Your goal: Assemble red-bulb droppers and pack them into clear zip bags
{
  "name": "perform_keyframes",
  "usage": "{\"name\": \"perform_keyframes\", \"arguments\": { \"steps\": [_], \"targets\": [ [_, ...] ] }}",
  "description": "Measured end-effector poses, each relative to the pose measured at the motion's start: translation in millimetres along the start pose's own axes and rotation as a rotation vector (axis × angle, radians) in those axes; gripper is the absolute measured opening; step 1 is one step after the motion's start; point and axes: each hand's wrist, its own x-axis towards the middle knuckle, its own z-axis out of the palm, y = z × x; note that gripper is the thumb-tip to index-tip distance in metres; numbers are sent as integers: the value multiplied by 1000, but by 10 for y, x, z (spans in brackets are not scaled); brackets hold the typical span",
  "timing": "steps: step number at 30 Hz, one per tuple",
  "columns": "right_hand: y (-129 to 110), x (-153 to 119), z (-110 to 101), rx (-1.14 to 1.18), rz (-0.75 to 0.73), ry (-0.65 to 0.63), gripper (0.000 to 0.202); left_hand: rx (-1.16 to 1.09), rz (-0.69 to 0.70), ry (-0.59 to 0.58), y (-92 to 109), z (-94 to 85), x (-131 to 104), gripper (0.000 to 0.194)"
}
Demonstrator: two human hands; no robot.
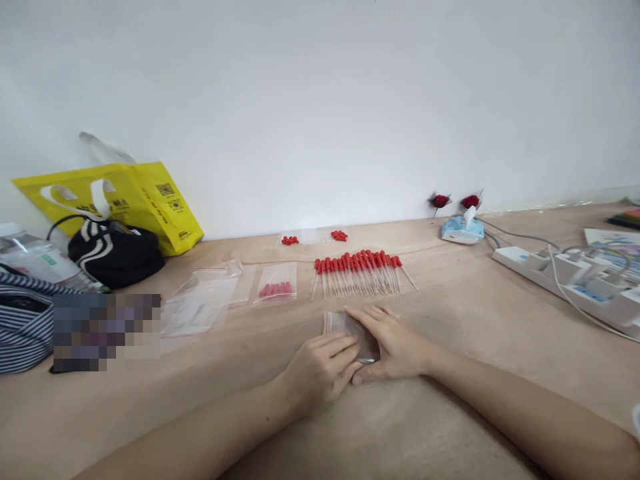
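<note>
My right hand (395, 340) lies spread wide, thumb well apart from the fingers, over a clear bag (336, 321) on the table (235, 363) in front of me, apparently to keep the slippery film flat. My left hand (317, 367) curls narrowly at the bag's near left side, its fingertips on the plastic; whether they pinch it I cannot tell, nor whether the bag holds anything. Just beyond lies a row of red-capped droppers (356, 261), caps away from me, stems roughly parallel, an order that probably eases picking and counting. Left of the row, a filled bag (275, 289) shows several red caps; flat bags (203, 300) lie beside it, presumably within easy reach. Near the wall are two clusters of red pieces (339, 235). A yellow tote (173, 217) and a power strip (550, 275) stand well outward, seemingly to leave working room.
</note>
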Motion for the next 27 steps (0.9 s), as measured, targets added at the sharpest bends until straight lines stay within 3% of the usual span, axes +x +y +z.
{"name": "perform_keyframes", "arguments": {
  "steps": [6,8,14,21,27],
  "targets": [
    [20,21,64,73,68,-21,88,-165,-434,67,-238,-203,-241,17],
    [38,25,58,77,72,-27,88,-189,-506,71,-321,-247,-296,14],
    [48,32,38,85,27,-27,85,-328,-272,40,-368,-240,-314,20],
    [36,33,20,74,50,-54,86,-331,-296,90,-357,-236,-309,22],
    [46,31,22,73,35,-49,84,-347,-250,46,-374,-203,-322,17]
  ]
}}
